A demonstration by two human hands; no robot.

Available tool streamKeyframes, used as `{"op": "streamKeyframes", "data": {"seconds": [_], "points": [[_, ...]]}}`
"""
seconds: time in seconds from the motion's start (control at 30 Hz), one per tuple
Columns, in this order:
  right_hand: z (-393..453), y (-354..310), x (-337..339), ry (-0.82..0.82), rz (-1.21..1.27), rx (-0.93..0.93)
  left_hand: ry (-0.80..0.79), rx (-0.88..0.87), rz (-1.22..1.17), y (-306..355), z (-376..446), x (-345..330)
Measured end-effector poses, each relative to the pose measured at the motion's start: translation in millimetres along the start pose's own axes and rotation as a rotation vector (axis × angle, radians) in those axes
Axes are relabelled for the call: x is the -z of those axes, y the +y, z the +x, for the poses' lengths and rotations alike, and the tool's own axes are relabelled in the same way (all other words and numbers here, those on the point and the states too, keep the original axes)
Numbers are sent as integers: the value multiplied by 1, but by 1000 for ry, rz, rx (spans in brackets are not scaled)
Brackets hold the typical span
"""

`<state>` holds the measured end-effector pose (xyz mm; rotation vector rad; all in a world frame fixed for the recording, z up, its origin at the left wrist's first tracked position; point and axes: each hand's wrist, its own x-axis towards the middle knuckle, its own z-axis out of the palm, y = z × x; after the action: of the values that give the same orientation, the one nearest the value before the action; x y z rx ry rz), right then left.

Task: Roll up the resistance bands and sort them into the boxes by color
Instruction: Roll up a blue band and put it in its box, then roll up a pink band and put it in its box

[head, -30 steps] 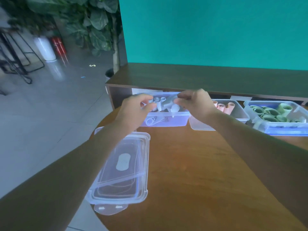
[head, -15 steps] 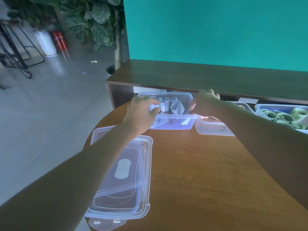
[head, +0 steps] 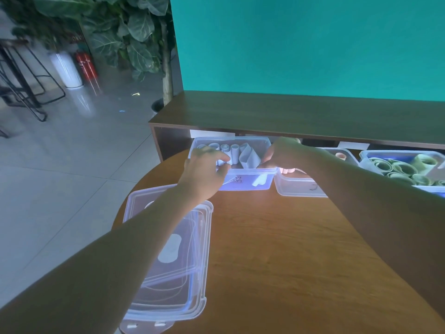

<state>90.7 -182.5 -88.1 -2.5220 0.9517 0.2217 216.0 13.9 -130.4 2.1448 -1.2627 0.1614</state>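
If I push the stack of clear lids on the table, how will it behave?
The stack of clear lids looks thin and light, so it would probably slide easily on the smooth wooden table. It overhangs the table's edge, so a push leftward might tip it off. The loosely nested lids may shift apart.

office lounge | bar stools (head: 21, 78) | extinguisher (head: 87, 65) | potted plant (head: 134, 32)

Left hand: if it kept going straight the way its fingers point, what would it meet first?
Probably the pale rolled bands standing in the left box; the left hand already reaches over the near rim toward them. Depth is hard to judge.
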Motion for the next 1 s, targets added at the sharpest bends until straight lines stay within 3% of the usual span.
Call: {"op": "streamKeyframes", "data": {"seconds": [0.17,0.37,0.57,0.77,1.0], "points": [[-11,0,2,66,10,8,-11,12,-10,0,-1,1],[-31,13,12,238,204,71,-48,40,36,17,-6,15],[-99,36,22,408,304,101,-20,25,28,51,-15,26],[-190,97,0,483,376,5,-68,-30,-33,118,-38,7],[-292,208,-44,497,443,-179,-207,-123,-160,238,-90,-70]]}}
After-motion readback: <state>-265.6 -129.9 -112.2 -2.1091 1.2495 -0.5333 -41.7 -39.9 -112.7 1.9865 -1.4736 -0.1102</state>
